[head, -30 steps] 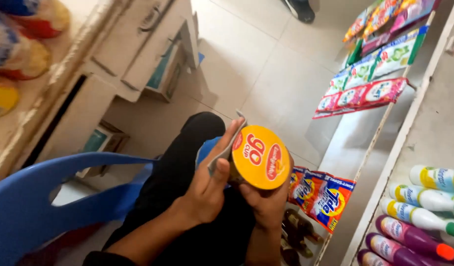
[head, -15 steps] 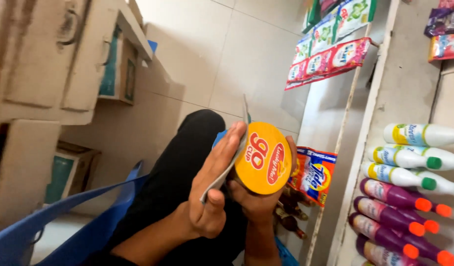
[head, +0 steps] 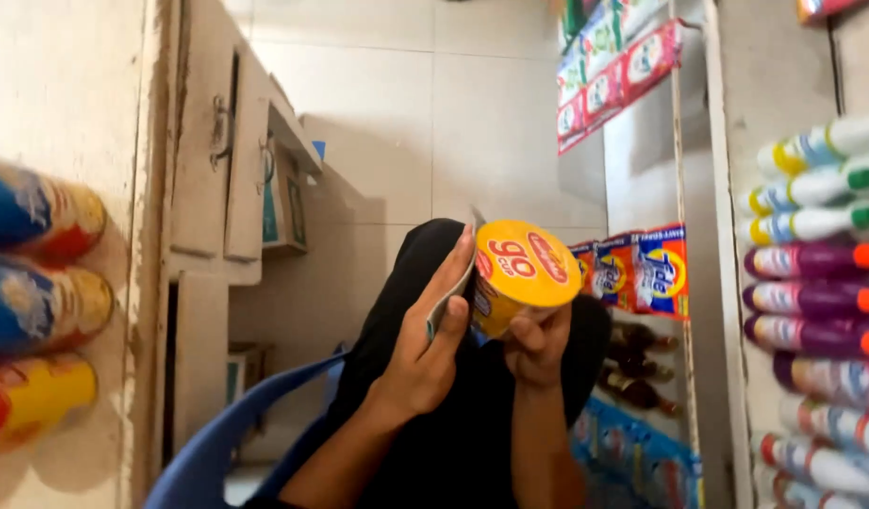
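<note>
Open floor [head: 434, 123] ahead gives passage, hemmed by the wooden cabinet [head: 217, 170] on one side and stocked shelves [head: 698, 283] of bottles [head: 811, 264] on the other.

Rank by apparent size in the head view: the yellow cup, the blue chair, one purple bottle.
1. blue chair, though partly hidden.
2. yellow cup, nearer the camera, so its lead is unsure.
3. purple bottle.
</note>
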